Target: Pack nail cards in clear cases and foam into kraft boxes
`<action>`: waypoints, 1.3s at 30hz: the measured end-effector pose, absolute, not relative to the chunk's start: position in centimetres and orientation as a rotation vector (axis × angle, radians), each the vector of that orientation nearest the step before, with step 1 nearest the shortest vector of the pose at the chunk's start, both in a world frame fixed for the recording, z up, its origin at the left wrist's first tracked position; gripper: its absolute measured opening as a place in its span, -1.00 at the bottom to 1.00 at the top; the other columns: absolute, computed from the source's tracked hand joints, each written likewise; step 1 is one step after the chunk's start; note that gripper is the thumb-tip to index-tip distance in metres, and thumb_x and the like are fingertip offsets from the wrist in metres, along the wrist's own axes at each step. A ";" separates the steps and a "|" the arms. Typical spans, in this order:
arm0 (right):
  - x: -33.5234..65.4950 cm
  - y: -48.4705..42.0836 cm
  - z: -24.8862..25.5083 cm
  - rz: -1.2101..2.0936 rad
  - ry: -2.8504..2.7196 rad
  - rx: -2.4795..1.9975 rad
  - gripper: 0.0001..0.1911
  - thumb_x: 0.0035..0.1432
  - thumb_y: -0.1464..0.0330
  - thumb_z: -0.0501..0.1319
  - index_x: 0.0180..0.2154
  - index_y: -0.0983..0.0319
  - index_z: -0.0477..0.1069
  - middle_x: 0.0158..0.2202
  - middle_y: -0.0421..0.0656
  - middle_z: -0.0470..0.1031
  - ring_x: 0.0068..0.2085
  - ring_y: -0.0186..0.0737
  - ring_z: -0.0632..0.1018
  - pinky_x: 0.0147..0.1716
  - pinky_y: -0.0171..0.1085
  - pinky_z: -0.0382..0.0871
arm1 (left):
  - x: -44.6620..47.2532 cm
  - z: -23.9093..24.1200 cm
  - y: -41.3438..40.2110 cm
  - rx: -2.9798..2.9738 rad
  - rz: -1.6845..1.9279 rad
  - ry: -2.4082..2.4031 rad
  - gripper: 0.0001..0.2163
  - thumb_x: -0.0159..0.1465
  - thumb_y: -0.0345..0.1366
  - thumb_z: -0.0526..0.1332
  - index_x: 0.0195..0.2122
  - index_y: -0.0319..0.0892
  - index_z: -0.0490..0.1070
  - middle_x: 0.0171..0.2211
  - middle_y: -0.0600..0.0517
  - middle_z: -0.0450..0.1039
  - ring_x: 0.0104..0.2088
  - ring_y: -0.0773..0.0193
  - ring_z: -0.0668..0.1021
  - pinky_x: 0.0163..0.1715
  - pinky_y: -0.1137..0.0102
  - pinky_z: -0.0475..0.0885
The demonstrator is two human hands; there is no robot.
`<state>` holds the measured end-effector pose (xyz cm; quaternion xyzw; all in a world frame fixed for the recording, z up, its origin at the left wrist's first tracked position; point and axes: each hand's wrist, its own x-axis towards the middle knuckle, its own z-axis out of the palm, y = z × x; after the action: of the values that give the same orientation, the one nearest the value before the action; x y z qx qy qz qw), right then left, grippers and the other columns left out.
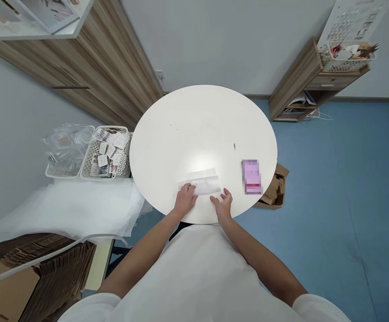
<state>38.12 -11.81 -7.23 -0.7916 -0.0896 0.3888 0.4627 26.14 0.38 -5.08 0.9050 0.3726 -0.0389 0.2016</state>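
Note:
A folded strip of thin white wrapping sheet (206,184) lies near the front edge of the round white table (194,120). At its left end, my left hand (185,200) grips it, fingers bent over the top and thumb at the near edge. My right hand (223,205) is just past the strip's lower right corner, thumb and fingers apart with nothing held. Whether anything is wrapped inside the strip is hidden.
A pixelated pink phone-shaped item (252,177) lies on the table's right side. Left of the table are a basket of tagged packets (123,167), a basket of clear bags (65,172) and white sheets (90,203). A cardboard box (278,197) stands on the floor at right.

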 end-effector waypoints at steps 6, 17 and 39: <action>40.0 -9.2 -7.2 0.992 -0.277 -1.892 -0.19 0.04 0.27 0.11 0.16 0.09 -0.43 0.11 0.04 0.05 0.08 -0.11 0.28 -0.12 -0.19 0.34 | 27.9 -5.1 1.7 2.503 -0.110 1.064 -0.69 0.19 -0.24 0.04 -0.03 -0.13 0.14 -0.03 -0.11 0.16 -0.08 0.10 0.33 -0.26 0.28 0.32; 44.3 -5.0 -5.4 1.228 -0.174 -1.731 -0.48 -0.11 0.27 0.19 -0.06 0.25 0.18 -0.15 -0.06 0.40 -0.20 -0.20 0.47 -0.27 -0.26 0.38 | 27.7 -5.2 1.4 2.501 -0.071 1.053 -0.69 0.19 -0.29 0.02 -0.02 -0.15 0.15 -0.01 -0.12 0.17 -0.05 0.10 0.31 -0.16 0.25 0.28; 42.0 -6.0 -4.5 1.231 -0.295 -1.710 -0.66 -0.09 0.43 0.12 -0.18 0.26 0.33 -0.30 -0.16 0.43 -0.32 -0.32 0.48 -0.24 -0.27 0.38 | 30.6 -4.1 0.3 1.756 0.072 1.192 -0.67 0.15 -0.19 0.10 -0.08 -0.18 0.22 -0.28 -0.01 0.42 -0.34 0.30 0.48 -0.33 0.40 0.36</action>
<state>41.97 -6.00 -4.49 -0.7025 -0.1210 0.5058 0.4857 30.58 0.30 -4.09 0.7220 0.4901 0.0295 0.4875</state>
